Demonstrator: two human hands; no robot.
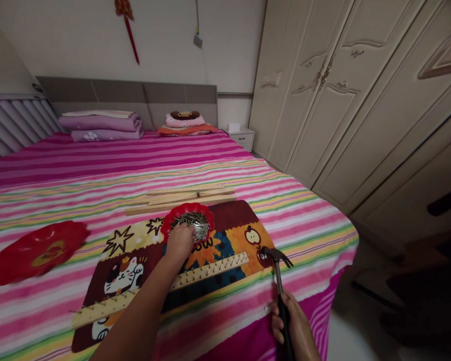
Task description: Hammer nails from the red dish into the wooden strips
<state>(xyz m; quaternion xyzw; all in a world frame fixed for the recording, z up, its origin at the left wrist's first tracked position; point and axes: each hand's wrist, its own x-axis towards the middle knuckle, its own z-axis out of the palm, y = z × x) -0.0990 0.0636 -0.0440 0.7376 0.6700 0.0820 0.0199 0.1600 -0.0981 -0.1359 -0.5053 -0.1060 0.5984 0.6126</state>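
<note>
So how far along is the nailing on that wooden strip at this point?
A row of nails already stands along most of the wooden strip on the cartoon mat. In hand: the left hand reaches into the red dish of nails, while the right hand holds the hammer upright. Left: the spare wooden strips behind the dish look untouched.

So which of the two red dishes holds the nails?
The small red dish at the mat's far edge, where the left hand reaches in. The bigger red dish, far left on the bedspread, holds no nails.
</note>
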